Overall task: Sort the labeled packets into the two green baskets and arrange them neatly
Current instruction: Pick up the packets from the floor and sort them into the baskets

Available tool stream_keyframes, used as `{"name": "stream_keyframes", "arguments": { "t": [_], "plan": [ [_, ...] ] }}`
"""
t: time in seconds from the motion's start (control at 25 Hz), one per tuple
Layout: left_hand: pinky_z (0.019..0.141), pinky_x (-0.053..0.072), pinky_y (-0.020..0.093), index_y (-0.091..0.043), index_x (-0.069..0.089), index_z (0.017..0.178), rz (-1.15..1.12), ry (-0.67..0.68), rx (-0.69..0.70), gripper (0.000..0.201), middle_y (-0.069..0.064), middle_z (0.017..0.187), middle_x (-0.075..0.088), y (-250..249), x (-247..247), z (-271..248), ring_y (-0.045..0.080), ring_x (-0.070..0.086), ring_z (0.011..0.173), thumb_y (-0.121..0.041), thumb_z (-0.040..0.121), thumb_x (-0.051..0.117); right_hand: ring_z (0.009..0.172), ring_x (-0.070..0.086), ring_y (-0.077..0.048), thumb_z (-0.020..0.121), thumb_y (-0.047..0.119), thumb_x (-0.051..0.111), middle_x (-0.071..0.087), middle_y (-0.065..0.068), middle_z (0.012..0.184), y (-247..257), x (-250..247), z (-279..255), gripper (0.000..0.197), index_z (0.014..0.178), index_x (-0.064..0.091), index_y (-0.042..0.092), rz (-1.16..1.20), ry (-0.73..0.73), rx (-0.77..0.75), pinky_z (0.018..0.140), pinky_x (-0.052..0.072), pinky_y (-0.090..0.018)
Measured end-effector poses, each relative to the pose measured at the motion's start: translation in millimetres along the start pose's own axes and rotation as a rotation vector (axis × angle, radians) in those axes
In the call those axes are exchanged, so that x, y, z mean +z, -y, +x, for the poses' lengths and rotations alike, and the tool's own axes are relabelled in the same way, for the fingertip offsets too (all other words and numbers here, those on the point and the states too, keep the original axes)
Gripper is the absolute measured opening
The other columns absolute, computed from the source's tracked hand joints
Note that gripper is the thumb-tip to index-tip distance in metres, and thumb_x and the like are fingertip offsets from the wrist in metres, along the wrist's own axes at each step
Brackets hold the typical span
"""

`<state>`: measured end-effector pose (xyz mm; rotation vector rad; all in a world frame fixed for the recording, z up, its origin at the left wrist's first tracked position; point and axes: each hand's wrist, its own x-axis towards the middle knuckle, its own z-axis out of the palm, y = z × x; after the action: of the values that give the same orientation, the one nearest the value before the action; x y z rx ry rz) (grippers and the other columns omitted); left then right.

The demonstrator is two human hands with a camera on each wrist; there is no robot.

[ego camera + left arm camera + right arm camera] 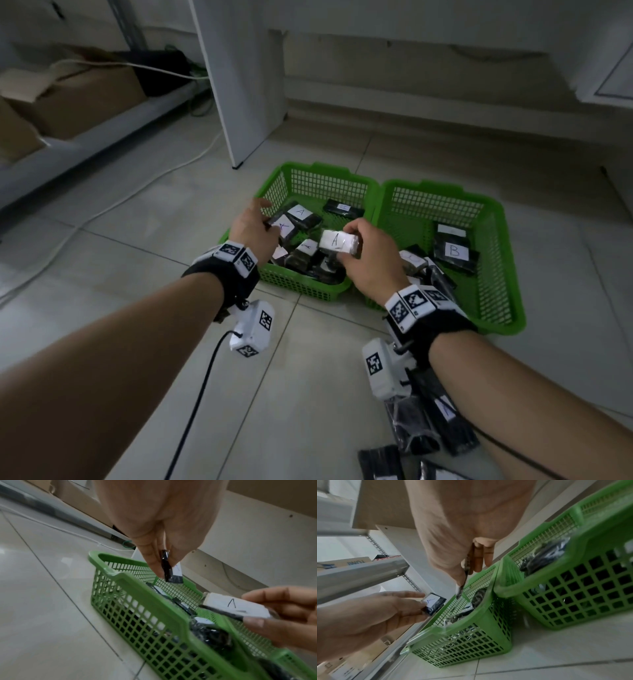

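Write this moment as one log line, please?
left hand: pinches A packet | right hand: holds second A packet | both above left basket | right basket: B packet inside

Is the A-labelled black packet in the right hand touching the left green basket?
Apart. The left wrist view shows the A-labelled black packet, pinched by the right hand, above the left green basket rim.
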<state>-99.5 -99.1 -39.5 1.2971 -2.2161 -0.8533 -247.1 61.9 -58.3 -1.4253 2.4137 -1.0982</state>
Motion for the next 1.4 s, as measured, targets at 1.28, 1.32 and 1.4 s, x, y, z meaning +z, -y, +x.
{"name": "stream_keyframes", "arguments": {
  "t": [1.28,1.32,1.4],
  "plan": [
    [0.07,0.048,0.029,-0.019,0.062,0.099,0.291,0.582,0.65,0.013,-0.003,0.101,0.06,43,32,-221,0.017,0.061,0.081,-0.025,0.088,0.06,0.074,0.051,-0.013,0.093,0.026,0.055,0.055,0.008,0.087,-15,-69,-199,0.005,0.094,0.057,0.022,-0.336,0.652,-0.283,0.064,0.046,-0.035],
    [0.071,0.049,0.028,-0.021,0.062,0.102,0.282,0.653,0.622,0.019,-0.006,0.101,0.06,43,32,-231,0.016,0.062,0.083,-0.033,0.087,0.063,0.075,0.051,-0.013,0.093,0.026,0.056,0.054,0.008,0.087,-20,-69,-215,0.004,0.092,0.057,0.022,-0.314,0.649,-0.26,0.065,0.046,-0.033],
    [0.075,0.052,0.029,-0.029,0.06,0.107,0.314,0.828,0.568,0.041,-0.013,0.101,0.059,40,26,-241,0.012,0.061,0.086,-0.055,0.077,0.071,0.082,0.051,-0.01,0.091,0.027,0.059,0.054,0.01,0.092,-21,-65,-232,0.007,0.096,0.057,0.022,-0.274,0.638,-0.205,0.069,0.043,-0.026]
  ]
}}
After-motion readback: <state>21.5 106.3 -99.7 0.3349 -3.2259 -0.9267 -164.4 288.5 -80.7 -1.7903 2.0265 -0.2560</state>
